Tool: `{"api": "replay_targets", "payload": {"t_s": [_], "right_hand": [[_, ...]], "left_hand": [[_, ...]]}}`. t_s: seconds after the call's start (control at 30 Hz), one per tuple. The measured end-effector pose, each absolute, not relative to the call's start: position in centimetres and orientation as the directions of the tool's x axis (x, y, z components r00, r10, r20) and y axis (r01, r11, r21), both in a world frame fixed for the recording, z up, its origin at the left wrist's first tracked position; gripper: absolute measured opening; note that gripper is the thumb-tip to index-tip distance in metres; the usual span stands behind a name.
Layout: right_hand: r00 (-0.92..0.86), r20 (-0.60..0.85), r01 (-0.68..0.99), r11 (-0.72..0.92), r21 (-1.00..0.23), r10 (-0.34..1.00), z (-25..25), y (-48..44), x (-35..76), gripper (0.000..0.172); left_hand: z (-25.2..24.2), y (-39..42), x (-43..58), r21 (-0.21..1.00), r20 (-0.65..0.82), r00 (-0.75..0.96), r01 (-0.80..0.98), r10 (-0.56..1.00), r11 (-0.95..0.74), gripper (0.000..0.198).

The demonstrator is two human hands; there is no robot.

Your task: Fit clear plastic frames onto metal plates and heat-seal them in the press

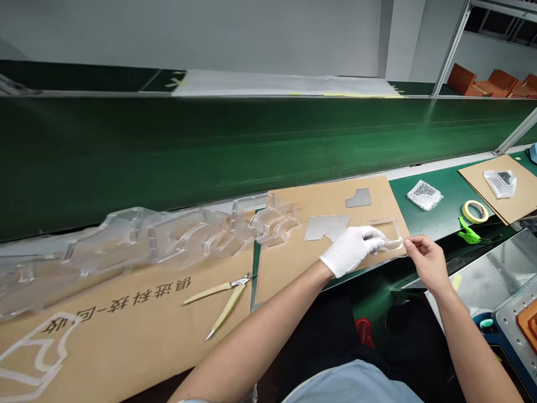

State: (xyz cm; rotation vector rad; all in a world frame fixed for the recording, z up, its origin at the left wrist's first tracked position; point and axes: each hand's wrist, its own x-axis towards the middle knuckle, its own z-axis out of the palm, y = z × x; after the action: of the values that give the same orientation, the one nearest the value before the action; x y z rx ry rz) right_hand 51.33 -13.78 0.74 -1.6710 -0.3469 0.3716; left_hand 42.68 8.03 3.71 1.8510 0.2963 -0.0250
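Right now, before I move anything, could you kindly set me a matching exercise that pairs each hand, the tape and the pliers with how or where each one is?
Things:
1. Left hand
2. Right hand
3. Yellow tape roll
4. Pliers

Places and states:
A. Lying on the printed cardboard
B. Sitting on the green bench
C. White-gloved, on the clear plastic frame
D. Bare, with fingertips at the frame's corner

Right pairs: 1-C, 2-D, 3-B, 4-A.
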Motion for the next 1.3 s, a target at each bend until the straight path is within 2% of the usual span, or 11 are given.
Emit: {"api": "replay_targets", "payload": {"t_s": [0.27, 0.47, 1.03, 1.3], "right_hand": [[0.866, -0.051, 0.050, -0.187, -0.981, 0.498, -0.9, -11.3, 55.6, 0.042], [0.852, -0.103, 0.001, -0.199, -0.980, 0.513, -1.1, -10.2, 57.1, 0.045], [0.846, -0.091, 0.022, -0.205, -0.979, 0.525, -1.8, -9.3, 57.9, 0.046], [0.858, -0.089, 0.048, -0.251, -0.967, 0.507, -2.4, -9.5, 58.1, 0.044]], "left_hand": [[3.8, 9.5, 44.9, 0.894, -0.276, 0.921, 0.351, 0.275, -0.277, 0.026], [2.5, 10.5, 45.9, 0.888, -0.242, 0.921, 0.336, 0.305, -0.313, 0.026], [2.4, 11.2, 46.3, 0.874, -0.230, 0.918, 0.341, 0.324, -0.346, 0.025], [1.9, 11.2, 46.5, 0.843, -0.181, 0.935, 0.308, 0.306, -0.441, 0.024]]}}
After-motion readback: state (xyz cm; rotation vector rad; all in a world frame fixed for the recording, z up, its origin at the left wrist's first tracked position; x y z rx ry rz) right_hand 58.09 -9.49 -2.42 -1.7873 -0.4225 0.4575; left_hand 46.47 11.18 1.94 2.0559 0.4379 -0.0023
